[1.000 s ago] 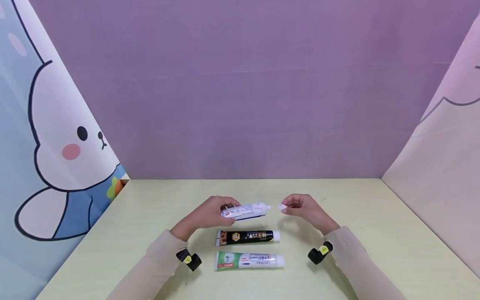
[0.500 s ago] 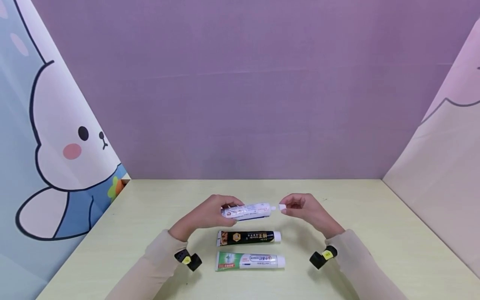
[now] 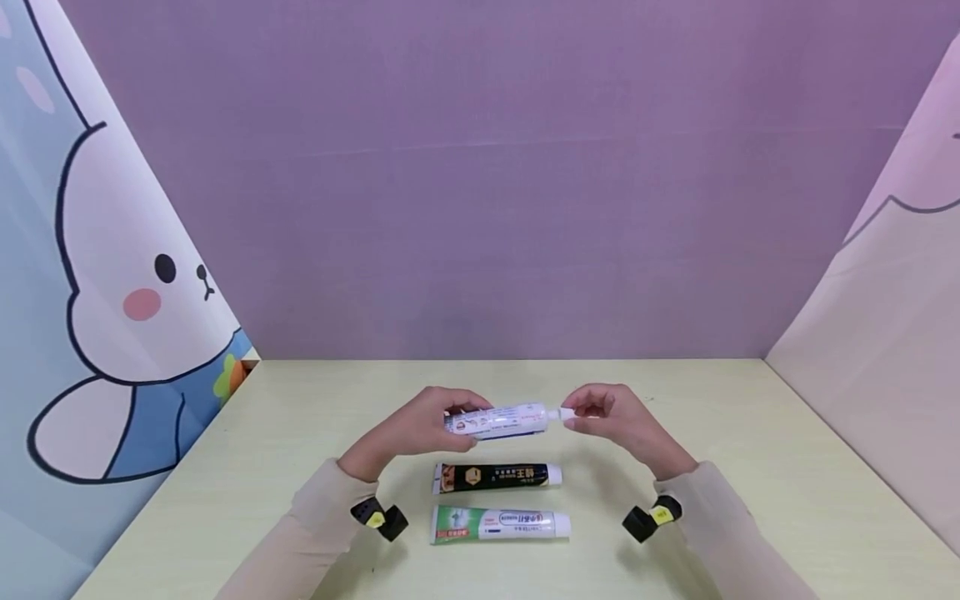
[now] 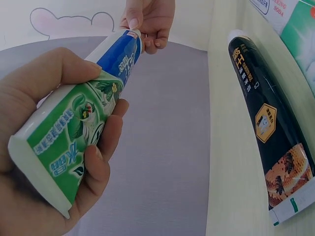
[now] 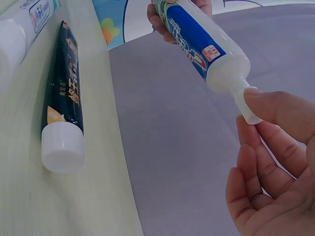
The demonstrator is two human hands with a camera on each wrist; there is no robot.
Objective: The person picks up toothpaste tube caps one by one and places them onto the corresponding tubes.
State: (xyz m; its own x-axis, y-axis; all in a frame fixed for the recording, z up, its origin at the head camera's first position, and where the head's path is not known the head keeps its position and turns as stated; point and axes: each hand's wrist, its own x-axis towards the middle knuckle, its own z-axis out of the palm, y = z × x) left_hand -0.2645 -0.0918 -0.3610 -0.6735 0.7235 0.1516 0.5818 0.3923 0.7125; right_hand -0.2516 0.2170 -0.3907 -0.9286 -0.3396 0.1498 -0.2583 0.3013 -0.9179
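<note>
My left hand [image 3: 433,422] grips a toothpaste tube [image 3: 504,421] by its body, above the table; its left wrist view side is green and blue. My right hand [image 3: 611,417] pinches a small white cap [image 5: 250,109] between thumb and fingers at the tube's nozzle [image 5: 239,86]. Cap and nozzle touch end to end in the right wrist view; how far the cap is threaded on I cannot tell. Nearer to me, a black toothpaste tube [image 3: 498,476] and a green and white toothpaste tube [image 3: 501,523] lie parallel on the table, both with white caps.
The pale yellow table [image 3: 720,417] runs back to a purple backdrop [image 3: 510,183]. Cloth with a cartoon print [image 3: 120,317] hangs at the left, and a pale panel [image 3: 892,333] stands at the right. Both wrists wear a small black camera [image 3: 651,518].
The held tube has shifted slightly right toward the cap. The gap between nozzle and cap has closed, and the two tubes on the table have not moved.
</note>
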